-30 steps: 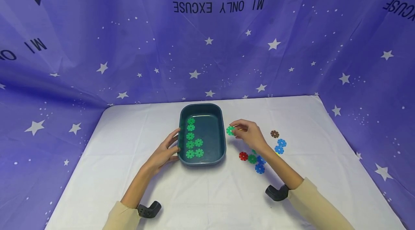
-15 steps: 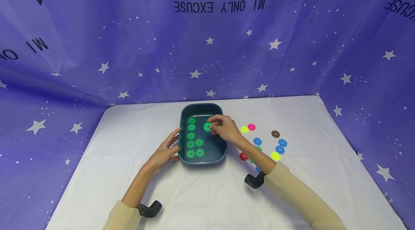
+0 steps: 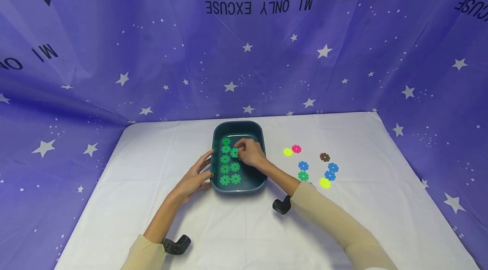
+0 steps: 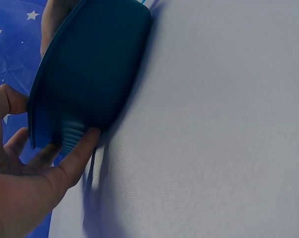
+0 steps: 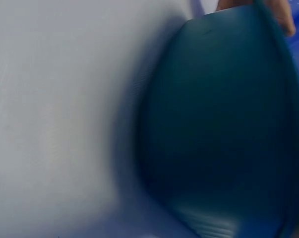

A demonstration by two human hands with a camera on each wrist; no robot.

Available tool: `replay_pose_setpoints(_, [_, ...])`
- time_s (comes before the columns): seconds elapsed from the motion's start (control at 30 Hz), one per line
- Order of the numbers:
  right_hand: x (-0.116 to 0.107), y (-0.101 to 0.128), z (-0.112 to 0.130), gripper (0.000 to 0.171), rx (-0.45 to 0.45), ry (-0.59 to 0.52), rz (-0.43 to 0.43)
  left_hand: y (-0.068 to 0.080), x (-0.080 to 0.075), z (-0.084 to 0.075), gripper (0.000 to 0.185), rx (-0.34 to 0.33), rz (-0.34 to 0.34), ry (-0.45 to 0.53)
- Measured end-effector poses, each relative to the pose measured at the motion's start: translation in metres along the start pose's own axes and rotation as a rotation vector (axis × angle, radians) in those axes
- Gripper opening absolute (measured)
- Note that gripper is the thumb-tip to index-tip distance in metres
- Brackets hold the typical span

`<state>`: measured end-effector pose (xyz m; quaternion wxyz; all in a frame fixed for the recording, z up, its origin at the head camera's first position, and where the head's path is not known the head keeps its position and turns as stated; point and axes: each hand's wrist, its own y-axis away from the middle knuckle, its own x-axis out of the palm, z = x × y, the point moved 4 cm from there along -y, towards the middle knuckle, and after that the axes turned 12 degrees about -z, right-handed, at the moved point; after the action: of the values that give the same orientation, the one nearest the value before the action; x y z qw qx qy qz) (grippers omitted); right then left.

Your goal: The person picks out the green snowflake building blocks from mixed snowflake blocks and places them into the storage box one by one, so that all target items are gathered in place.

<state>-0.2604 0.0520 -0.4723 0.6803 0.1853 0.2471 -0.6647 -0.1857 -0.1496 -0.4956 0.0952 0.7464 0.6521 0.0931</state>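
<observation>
Looking at a big purple star-printed cloth backdrop [image 3: 267,58], then down at a white cloth-covered table [image 3: 114,202]. Got a long beige right sleeve [image 3: 331,223] cutting across it, further left than half a second ago and now hiding the red disc from that frame. Also seeing a bit of beige left sleeve [image 3: 145,255] down low. Next up, a dark teal rounded-rectangular plastic-looking tray [image 3: 254,174], in the same spot as before. Can see the left hand [image 3: 192,181] spread against its left wall, same as earlier, and the right hand [image 3: 250,152] inside, pinching a green round notched plastic-looking disc [image 3: 234,152], now just beside the left column instead of mid-tray. Can't check that pinch from the right wrist view. Seeing black angled wrist devices [image 3: 177,244] too. Down to the small stuff: seven flat green discs [image 3: 225,169] in the tray, plus loose yellow [image 3: 325,183], pink, brown, blue and green discs on the table to the right, partly blocked by the sleeve.
</observation>
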Motion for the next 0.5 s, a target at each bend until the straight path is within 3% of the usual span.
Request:
replay_pose_setpoints(0.13, [0.008,-0.003,-0.006,0.029,-0.008,0.067,-0.005,-0.001,0.000,0.001,0.080,0.002,-0.002,-0.001])
replay_pose_setpoints(0.5, [0.014,-0.009,-0.010,0.027,0.003,0.098,-0.019,-0.001,-0.001,0.000,0.080,0.004,0.002,0.011])
